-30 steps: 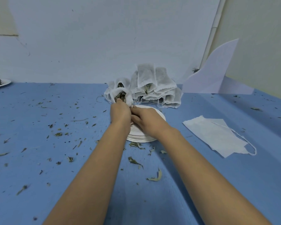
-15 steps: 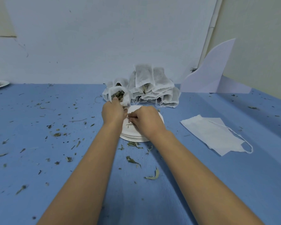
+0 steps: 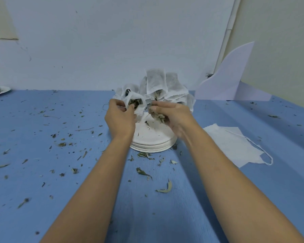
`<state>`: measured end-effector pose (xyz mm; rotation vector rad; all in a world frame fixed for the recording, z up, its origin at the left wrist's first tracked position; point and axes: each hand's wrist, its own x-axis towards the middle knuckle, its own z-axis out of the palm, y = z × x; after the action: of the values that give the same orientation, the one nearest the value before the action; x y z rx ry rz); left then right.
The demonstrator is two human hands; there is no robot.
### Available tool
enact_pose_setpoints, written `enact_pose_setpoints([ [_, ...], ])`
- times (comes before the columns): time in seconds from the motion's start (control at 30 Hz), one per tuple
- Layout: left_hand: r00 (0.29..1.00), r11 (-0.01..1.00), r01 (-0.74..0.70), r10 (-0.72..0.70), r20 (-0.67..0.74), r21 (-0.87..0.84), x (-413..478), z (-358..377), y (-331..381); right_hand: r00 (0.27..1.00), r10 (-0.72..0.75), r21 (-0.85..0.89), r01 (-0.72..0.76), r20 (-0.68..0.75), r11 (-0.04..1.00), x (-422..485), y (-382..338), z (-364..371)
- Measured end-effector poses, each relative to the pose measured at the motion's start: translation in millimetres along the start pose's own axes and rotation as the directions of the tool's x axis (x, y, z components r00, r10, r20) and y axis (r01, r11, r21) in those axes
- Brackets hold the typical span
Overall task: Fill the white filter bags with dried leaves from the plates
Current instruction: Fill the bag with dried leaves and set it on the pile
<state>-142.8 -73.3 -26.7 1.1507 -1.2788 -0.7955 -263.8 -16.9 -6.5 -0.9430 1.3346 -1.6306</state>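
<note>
left hand (image 3: 120,118) gripping open filter bag (image 3: 135,104), right hand (image 3: 172,114) pinching dried leaves (image 3: 158,116)

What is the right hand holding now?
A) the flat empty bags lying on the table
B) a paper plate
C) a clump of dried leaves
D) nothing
C: the right hand pinches a clump of dried leaves just beside the open filter bag that the left hand holds.

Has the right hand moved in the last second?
Yes. The right hand has lifted off the plate stack, carrying leaves toward the open bag.
</note>
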Motion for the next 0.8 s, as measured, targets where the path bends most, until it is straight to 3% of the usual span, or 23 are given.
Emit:
enact_pose_setpoints([
  [0.07, 1.000, 0.999, -0.001, 0.002, 0.027, -0.036, -2.0, 1.1, 1.0, 0.987, 0.045, 0.213, -0.078, 0.154, 0.974, -2.0, -12.0, -2.8],
  [0.13, 0.998, 0.998, -0.038, 0.040, 0.057, -0.043, -4.8, 3.2, 2.3, 0.973, 0.046, 0.193, -0.091, 0.228, 0.977, -3.4, -18.4, -1.9],
  [0.27, 0.986, 0.993, -0.112, 0.115, 0.123, -0.030, -9.3, 5.7, 5.6, 0.996, 0.033, -0.115, -0.023, 0.086, 0.993, -2.3, -13.2, 5.6],
  [0.43, 0.950, 0.988, -0.108, 0.137, 0.279, -0.114, -14.8, 7.9, 10.6, 0.983, -0.047, -0.137, 0.022, -0.178, 0.990, 3.0, 0.0, 6.7],
  [0.6, 0.965, 0.971, 0.079, -0.017, 0.263, -0.225, -16.3, 11.9, 14.3, 0.993, -0.066, -0.240, 0.041, -0.096, 0.970, -0.2, 0.9, 3.6],
  [0.7, 0.963, 0.967, 0.110, -0.047, 0.264, -0.229, -12.1, 11.3, 13.0, 0.996, -0.090, -0.299, 0.085, -0.004, 0.950, -2.3, 0.5, 3.3],
  [0.8, 0.929, 0.962, 0.114, -0.015, 0.371, -0.247, -14.6, 10.2, 13.2, 0.982, -0.159, -0.359, 0.112, -0.104, 0.926, -0.1, 2.6, 5.4],
])
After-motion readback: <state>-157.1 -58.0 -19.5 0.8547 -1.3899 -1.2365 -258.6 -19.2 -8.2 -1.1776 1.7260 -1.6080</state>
